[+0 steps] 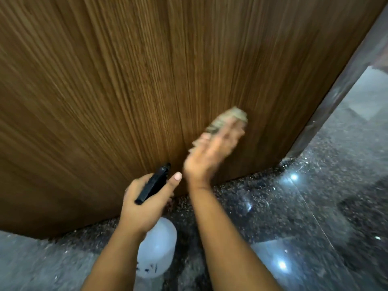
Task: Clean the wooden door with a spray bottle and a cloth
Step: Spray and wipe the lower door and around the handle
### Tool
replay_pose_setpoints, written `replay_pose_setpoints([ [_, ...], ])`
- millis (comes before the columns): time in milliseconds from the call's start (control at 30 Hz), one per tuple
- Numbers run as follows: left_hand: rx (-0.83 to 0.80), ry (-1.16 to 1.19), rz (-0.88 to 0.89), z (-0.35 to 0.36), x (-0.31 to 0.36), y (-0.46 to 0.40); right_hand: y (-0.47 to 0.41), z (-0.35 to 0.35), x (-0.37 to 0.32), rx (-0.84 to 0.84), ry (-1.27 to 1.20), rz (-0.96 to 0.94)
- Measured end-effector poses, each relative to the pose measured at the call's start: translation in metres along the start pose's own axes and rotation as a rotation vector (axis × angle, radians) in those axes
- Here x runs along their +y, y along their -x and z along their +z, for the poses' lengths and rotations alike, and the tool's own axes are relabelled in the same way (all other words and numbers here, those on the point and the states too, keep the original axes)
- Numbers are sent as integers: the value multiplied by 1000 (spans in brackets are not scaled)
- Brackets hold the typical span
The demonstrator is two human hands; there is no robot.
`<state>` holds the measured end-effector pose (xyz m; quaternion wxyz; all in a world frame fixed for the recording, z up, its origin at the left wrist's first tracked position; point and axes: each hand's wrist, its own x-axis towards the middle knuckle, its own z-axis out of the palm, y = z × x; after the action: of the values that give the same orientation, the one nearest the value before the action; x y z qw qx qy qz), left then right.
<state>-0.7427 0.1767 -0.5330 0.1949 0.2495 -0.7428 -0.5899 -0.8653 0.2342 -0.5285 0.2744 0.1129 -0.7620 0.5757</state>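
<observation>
Dark speckled stone floor (273, 206) is gleaming with ceiling-light reflections below the one wooden door (126, 80), which is filling most of the view. Right hand (210, 152), blurred, is pressing one cloth (228, 118) flat to the lower door panel; its fingers (231, 133) are lying fairly straight over the cloth, most of the wad showing just beyond the fingertips. Left hand (144, 204) is curling round the neck of one spray bottle (156, 246), thumb up beside the black trigger head (154, 183), the translucent white body hanging below the hand, clear of the floor as far as I can tell. Judgement: cloth looks soft and light, best kept bunched under the palm; bottle looks like stiff light plastic, fill level unreadable, probably slick if wet, so the neck grip suits it. Door looks rigid, the grain smooth. Count: one door, one cloth, one bottle, two hands.
</observation>
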Motion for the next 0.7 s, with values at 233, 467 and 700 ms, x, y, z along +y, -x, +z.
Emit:
replay_pose_setpoints([
  [233,15,-38,37,-8,24,-9,-114,-32,54,167,223,-445],
  [467,4,-42,75,-11,43,-1,-105,-42,80,521,-217,707],
  [700,71,-71,129,-30,57,-4,-9,10,-6,-192,304,-813],
])
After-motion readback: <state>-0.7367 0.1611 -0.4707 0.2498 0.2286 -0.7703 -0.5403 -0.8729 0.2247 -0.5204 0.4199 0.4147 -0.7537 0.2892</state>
